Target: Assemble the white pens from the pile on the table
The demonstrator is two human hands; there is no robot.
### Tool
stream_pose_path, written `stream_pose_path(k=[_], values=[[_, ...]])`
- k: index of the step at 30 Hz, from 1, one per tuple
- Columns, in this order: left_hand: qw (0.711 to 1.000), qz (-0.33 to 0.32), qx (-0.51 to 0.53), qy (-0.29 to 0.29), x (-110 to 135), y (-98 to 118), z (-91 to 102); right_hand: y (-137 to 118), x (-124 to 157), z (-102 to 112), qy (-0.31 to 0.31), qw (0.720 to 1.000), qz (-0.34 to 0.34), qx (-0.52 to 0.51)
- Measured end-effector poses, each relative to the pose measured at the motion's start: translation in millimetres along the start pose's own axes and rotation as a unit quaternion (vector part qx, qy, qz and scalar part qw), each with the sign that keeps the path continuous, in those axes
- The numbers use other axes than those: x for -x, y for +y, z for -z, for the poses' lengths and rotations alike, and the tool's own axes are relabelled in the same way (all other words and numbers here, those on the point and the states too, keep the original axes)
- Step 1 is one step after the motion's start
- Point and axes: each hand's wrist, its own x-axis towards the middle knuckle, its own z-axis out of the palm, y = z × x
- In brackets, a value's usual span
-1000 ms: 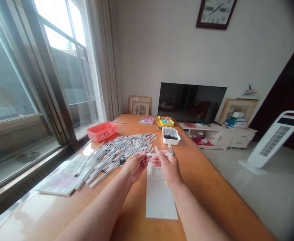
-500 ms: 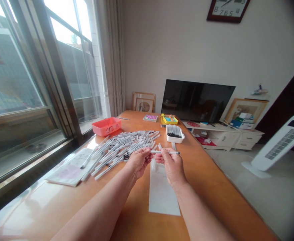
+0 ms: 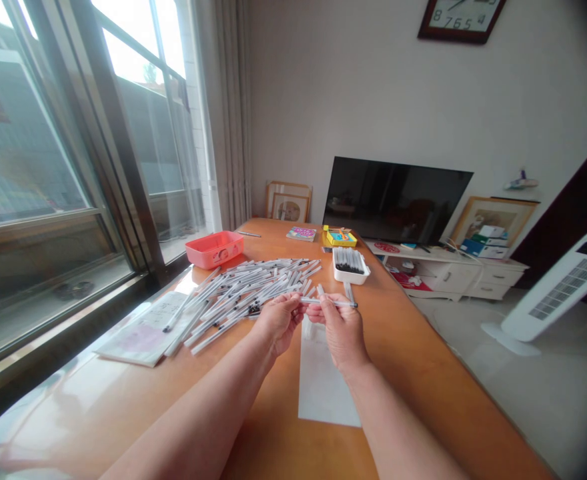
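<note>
Between my hands is a pen with a clear barrel and a black end at the right. My left hand pinches its left end, and my right hand is closed around its middle. Just beyond my left hand spreads a loose pile of similar pens. A white sheet of paper lies under my hands. Past my right hand stands a white box packed with upright-leaning pens with black ends.
A red plastic box sits beside the pile near the window. A booklet lies at the left, partly under pens. Farther back are a colourful book and a yellow box. The wooden table's right edge slants away.
My hands stay almost in the same place, still holding the pen. The whole view has shifted slightly as the camera moved.
</note>
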Motion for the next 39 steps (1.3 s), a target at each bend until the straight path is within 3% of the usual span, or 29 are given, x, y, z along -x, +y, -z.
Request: stream_pose_path(k=[26,39], values=[[0.999,-0.033,0.013,0.023,3,-2,-4.1,2,-3,-1,-0.037,0.998,0.039,0.031],[0.997,-0.072,0.018,0.027,-2,14,3.8,-5,-3,-4,-0.038,0.995,-0.06,-0.075]])
